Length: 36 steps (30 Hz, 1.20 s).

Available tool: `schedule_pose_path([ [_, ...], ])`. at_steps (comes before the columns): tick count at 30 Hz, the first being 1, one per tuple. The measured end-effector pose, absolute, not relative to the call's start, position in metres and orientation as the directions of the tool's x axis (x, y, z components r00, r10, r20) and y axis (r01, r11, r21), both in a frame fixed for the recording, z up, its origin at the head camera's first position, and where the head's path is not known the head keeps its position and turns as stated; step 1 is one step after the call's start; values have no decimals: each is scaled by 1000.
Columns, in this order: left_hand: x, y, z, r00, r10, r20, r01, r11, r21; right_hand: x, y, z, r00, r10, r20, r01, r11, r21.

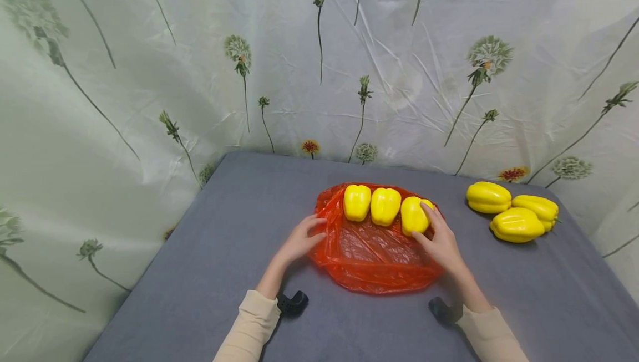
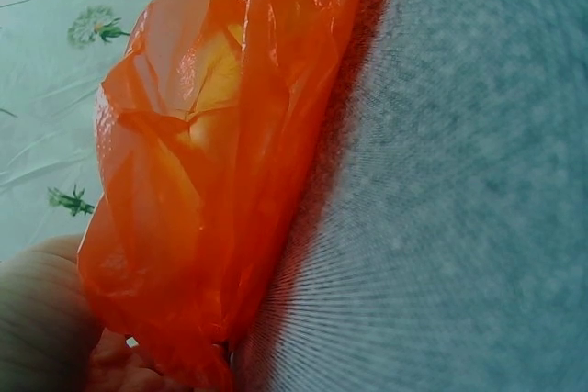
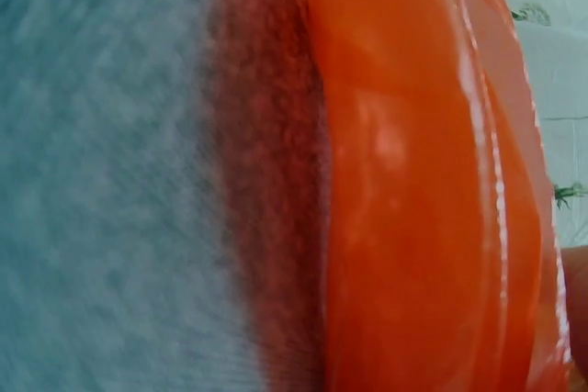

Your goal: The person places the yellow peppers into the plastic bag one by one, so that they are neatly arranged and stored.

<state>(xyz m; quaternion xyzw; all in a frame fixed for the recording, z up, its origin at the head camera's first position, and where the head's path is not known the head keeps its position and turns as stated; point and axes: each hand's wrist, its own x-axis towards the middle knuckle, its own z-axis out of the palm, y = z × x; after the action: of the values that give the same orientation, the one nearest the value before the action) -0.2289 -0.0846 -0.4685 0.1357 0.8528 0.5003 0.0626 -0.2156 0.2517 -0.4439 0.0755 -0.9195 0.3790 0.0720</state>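
An orange plastic bag (image 1: 371, 256) lies flattened on the grey table (image 1: 224, 251). Three yellow peppers sit in a row on its far part: left (image 1: 356, 202), middle (image 1: 385, 205), right (image 1: 413, 213). My right hand (image 1: 424, 221) grips the right pepper, thumb at its near end and fingers along its right side. My left hand (image 1: 318, 228) pinches the bag's left edge. In the left wrist view the bag (image 2: 211, 181) rises off the table beside my hand (image 2: 46, 319). The right wrist view shows mostly the bag (image 3: 413, 190) on the cloth.
Three more yellow peppers (image 1: 516, 224) lie together on the table at the right, near its far right corner. A floral sheet (image 1: 150, 74) hangs close behind and around the table. A black wrist mount (image 1: 292, 302) sits on each forearm.
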Motion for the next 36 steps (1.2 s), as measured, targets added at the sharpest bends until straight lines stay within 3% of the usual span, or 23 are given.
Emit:
schedule_pose_path([
  [23, -231, -84, -468, -954, 300, 13, 165, 488, 857, -219, 254, -449, -982, -76, 175, -174, 737, -653],
  [36, -230, -84, -468, -955, 297, 21, 169, 484, 858, -211, 264, -429, -992, -117, 40, -111, 690, -716],
])
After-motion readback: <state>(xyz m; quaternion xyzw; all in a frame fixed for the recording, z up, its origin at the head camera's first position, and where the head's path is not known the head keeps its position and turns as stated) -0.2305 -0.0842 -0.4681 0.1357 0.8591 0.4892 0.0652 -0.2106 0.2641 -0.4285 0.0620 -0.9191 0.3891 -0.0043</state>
